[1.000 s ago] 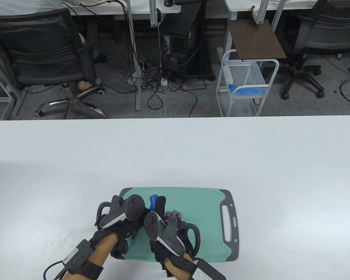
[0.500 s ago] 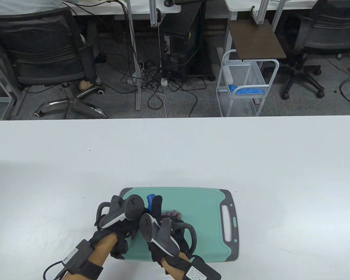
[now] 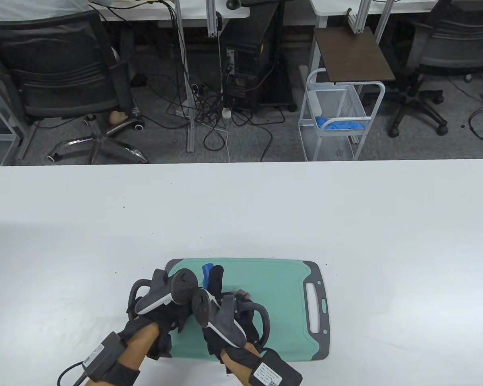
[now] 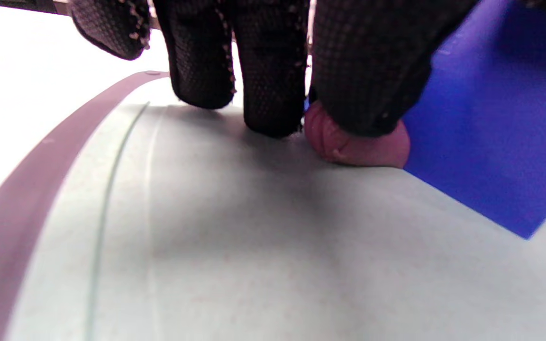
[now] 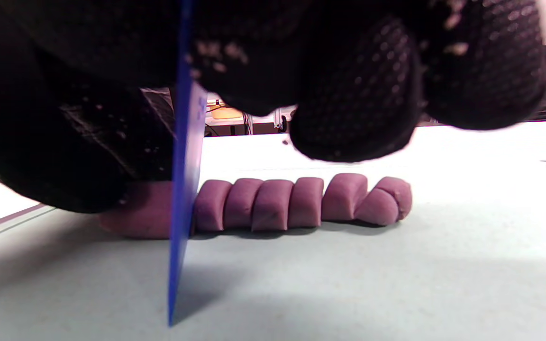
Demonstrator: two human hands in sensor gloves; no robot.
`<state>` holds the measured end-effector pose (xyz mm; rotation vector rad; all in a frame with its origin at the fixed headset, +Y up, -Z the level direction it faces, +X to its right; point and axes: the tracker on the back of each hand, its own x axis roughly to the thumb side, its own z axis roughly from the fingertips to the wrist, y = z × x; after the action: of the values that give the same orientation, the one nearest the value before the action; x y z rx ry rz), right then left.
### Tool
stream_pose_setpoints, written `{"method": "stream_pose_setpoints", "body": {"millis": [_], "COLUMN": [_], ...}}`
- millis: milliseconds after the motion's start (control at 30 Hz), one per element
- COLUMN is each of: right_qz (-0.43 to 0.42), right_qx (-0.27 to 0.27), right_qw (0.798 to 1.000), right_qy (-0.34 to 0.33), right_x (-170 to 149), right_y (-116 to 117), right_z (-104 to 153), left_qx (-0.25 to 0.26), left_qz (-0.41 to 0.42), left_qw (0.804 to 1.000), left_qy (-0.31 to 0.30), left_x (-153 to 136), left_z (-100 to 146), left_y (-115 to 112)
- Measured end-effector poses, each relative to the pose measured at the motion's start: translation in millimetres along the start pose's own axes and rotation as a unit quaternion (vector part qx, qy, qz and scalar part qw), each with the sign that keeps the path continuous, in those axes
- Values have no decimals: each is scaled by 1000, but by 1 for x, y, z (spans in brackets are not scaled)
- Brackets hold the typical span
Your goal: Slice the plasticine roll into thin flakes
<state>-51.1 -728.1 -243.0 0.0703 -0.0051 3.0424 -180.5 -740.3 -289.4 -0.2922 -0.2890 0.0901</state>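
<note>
Low in the table view, left of centre: a green cutting board point(image 3: 281, 297) with a grey rim on a white table point(image 3: 346, 209). On it, near the board's left half, mostly hidden there by both gloves, a purple plasticine roll point(image 5: 150, 215).

Right wrist view, middle of the frame: uncut stub of the roll at left, then a row of cut slices point(image 5: 301, 201) leaning against one another toward the right, the last one tipped over. Standing upright between stub and slices, a thin blue blade point(image 5: 183, 189), edge down at the board, gripped from above by the right hand point(image 3: 225, 317); fingers curled around its top, though exact finger placement is lost in the dark glove.

Left wrist view, upper centre: left hand point(image 3: 165, 297) with fingers point(image 4: 268, 71) held close together, tips down on the board, thumb pressing on top of the stub's rounded end. Blue blade filling the upper right, just beside that thumb. Probably touching the plasticine, but the contact line is blurred.
</note>
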Motion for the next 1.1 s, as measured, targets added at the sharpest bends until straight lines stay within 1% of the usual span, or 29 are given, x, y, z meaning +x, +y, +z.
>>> {"method": "stream_pose_setpoints", "body": {"millis": [300, 533, 800, 1100], "right_qz": [-5, -10, -15, -20], "right_qx": [14, 24, 5, -7], "right_qw": [1000, 1000, 1000, 1000], "right_qy": [-1, -1, 0, -13], "right_x": [-2, -5, -5, 0], "right_y": [-3, -6, -17, -23], "right_z": [3, 8, 15, 21], "left_qx": [26, 23, 21, 21], "left_qz": [0, -13, -10, -7], "left_qw": [1000, 1000, 1000, 1000], "left_qy": [5, 16, 16, 15], "left_x": [-2, -5, -6, -6], "left_z": [0, 0, 0, -1], "left_y": [1, 1, 1, 1]}}
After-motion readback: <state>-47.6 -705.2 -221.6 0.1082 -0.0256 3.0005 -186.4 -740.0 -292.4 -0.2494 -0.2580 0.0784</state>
